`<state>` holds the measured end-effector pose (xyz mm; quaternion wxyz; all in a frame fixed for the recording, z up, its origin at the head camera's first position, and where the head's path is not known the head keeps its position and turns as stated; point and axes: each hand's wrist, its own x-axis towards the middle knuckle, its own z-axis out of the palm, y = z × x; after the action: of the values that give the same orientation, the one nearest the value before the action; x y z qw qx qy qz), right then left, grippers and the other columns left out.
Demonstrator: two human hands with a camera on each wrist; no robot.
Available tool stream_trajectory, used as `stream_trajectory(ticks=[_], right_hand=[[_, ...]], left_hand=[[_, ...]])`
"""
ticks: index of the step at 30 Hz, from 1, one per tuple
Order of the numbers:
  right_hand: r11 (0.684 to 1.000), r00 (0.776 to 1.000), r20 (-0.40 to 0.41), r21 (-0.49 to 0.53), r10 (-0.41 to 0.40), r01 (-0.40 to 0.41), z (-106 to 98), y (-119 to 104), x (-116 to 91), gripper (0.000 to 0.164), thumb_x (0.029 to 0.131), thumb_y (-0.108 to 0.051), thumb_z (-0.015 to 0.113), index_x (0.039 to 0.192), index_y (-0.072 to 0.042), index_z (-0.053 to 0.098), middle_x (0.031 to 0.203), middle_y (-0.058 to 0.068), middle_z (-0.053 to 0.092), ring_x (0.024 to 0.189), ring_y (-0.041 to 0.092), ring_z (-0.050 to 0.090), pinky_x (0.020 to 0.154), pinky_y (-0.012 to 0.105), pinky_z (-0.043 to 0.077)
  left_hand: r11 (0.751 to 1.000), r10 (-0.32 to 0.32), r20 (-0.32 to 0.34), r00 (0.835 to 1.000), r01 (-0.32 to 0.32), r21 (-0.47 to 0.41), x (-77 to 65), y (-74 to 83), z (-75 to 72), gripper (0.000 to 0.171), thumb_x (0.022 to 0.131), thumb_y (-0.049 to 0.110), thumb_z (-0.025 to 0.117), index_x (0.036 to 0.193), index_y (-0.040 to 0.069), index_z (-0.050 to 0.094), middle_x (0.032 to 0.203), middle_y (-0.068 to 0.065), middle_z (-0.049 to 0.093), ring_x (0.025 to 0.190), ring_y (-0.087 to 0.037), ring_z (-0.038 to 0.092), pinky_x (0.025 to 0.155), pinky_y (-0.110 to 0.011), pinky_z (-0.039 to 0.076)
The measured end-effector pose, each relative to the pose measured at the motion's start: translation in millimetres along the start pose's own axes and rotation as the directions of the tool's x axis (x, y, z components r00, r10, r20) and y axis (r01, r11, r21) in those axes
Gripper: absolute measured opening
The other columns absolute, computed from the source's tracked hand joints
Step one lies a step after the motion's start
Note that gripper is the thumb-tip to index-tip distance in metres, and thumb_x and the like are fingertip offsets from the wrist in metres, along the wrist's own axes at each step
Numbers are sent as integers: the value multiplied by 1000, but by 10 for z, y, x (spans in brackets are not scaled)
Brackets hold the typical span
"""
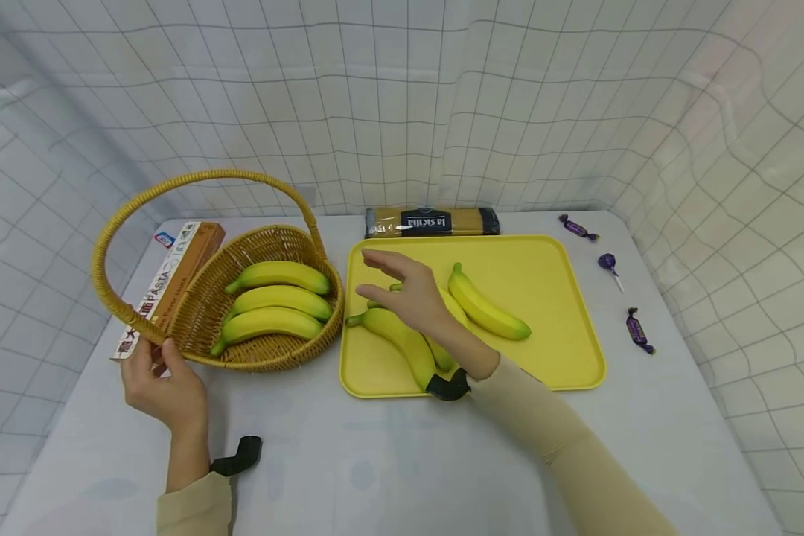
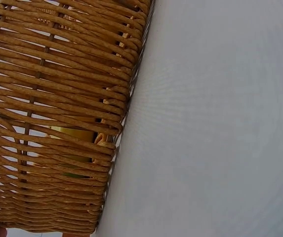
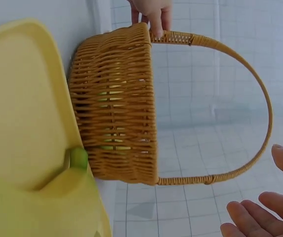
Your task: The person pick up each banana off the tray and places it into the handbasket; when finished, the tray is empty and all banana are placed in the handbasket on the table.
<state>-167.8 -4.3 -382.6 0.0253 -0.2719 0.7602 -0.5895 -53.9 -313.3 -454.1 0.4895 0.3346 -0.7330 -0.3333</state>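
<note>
Left hand (image 1: 166, 387) pinches the basket (image 1: 201, 298) by its handle (image 1: 99, 260), likely steadying it, while the right hand (image 1: 412, 294), spread and empty, hovers over bananas (image 1: 402, 340) on the tray (image 1: 563, 327).

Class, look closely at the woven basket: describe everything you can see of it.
The basket is golden-brown, apparently wicker, with narrow gaps in the weave and one tall arched handle. It stands upright on the white table, left of the yellow tray in the head view, with three bananas lying side by side inside. The left hand grips it at the handle's near end. Whether it touches the tray or the pasta box is unclear.
</note>
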Motion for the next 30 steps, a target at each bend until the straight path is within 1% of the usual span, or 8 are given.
stream_trajectory(ticks=[3, 5, 11, 16, 22, 26, 28, 30], right_hand=[[1000, 999, -38, -4, 0, 0, -167, 29, -100, 54, 87, -14, 73, 137, -4, 55, 134, 12, 60, 125, 22, 57, 106, 33, 44], [1000, 998, -60, -2, -1, 1, -285, 62, -163, 54, 87, -12, 73, 137, -4, 55, 135, 12, 60, 125, 23, 57, 107, 33, 43], [999, 991, -128, 13, 32, -31, -639, 172, -364, 53, 88, -10, 72, 138, -3, 55, 139, 14, 56, 127, 24, 55, 108, 34, 42], [999, 980, -193, 4, 52, -53, -894, 269, -554, 52, 87, -6, 72, 136, -2, 56, 136, 16, 58, 127, 26, 56, 107, 30, 42], [998, 967, -249, -20, 59, -66, -1129, 422, -730, 52, 87, -5, 71, 136, -1, 55, 136, 17, 57, 126, 29, 55, 106, 25, 42], [994, 956, -277, -34, 91, -104, -1251, 508, -816, 54, 87, -7, 71, 138, -2, 54, 138, 17, 56, 127, 29, 55, 106, 23, 42], [991, 951, -288, -40, 112, -129, -1303, 554, -859, 55, 88, -8, 71, 139, -3, 53, 140, 17, 55, 127, 28, 55, 106, 23, 42], [988, 946, -296, -42, 130, -149, -1346, 600, -896, 55, 88, -9, 71, 139, -3, 53, 140, 16, 54, 127, 28, 55, 107, 25, 41]], left_hand=[[1000, 2, 1, 1000, -2, -6, 0, 2, -9, 27, 97, 17, 59, 120, 14, 71, 96, 26, 48, 88, 17, 47, 74, -8, 41], [1000, 5, 4, 1000, -5, -14, 2, 6, -13, 27, 97, 18, 59, 120, 15, 71, 94, 29, 44, 88, 17, 47, 74, -8, 41], [1000, 13, 8, 1000, -13, -23, 0, 10, -21, 27, 97, 22, 59, 120, 16, 71, 97, 26, 49, 88, 16, 48, 73, -9, 41], [1000, 14, 10, 1000, -14, -18, -7, 14, -25, 28, 97, 24, 59, 121, 16, 71, 97, 24, 51, 88, 16, 47, 73, -8, 41], [1000, 18, 7, 1000, -18, -16, -1, 0, -16, 27, 97, 23, 59, 121, 16, 71, 96, 27, 48, 88, 16, 47, 73, -8, 41], [1000, 14, 3, 1000, -14, -7, 4, -17, -7, 27, 97, 22, 59, 120, 15, 71, 93, 31, 43, 88, 17, 47, 73, -8, 41], [1000, 13, 1, 1000, -13, -3, 5, -24, -2, 27, 97, 21, 59, 121, 15, 71, 93, 31, 43, 88, 17, 47, 73, -8, 41], [1000, 17, 0, 1000, -17, -5, 6, -27, 2, 27, 97, 20, 59, 121, 15, 71, 94, 28, 46, 88, 16, 47, 73, -8, 41]])
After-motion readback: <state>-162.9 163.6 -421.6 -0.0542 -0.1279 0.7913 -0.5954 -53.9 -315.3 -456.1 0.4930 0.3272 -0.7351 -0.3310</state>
